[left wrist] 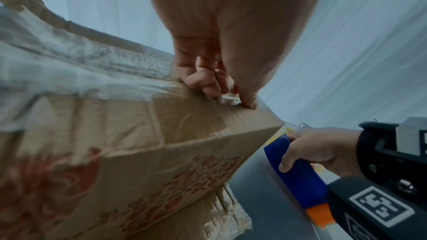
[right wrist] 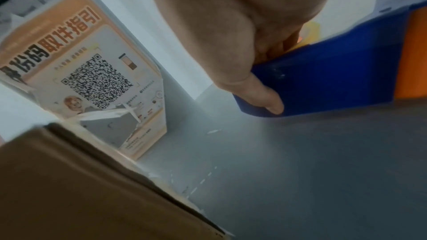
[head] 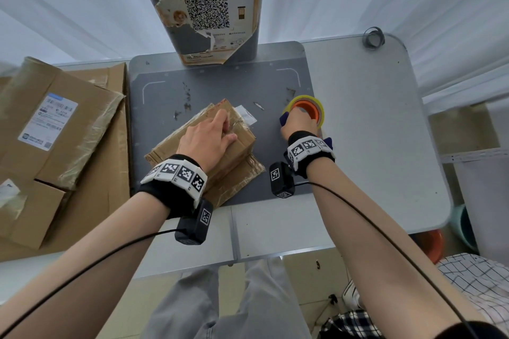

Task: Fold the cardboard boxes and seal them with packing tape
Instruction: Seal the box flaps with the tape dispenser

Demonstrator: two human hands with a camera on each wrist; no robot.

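The small cardboard box (head: pixel 217 143) sits on the dark mat (head: pixel 165 96) in the middle of the counter (head: pixel 371 118), turned cornerwise to the person, its long axis running from near-left to far-right. The left hand (head: pixel 209 137) lies on its top, fingers curled and pinching a crumpled bit of clear tape at the top seam. The right hand (head: pixel 298 121) is wrapped around the blue handle of the tape dispenser (head: pixel 305 110), which rests on the mat just to the right of the box, apart from it. The dispenser must probably travel left to reach the seam under the left hand; the right hand is the nearer to it.
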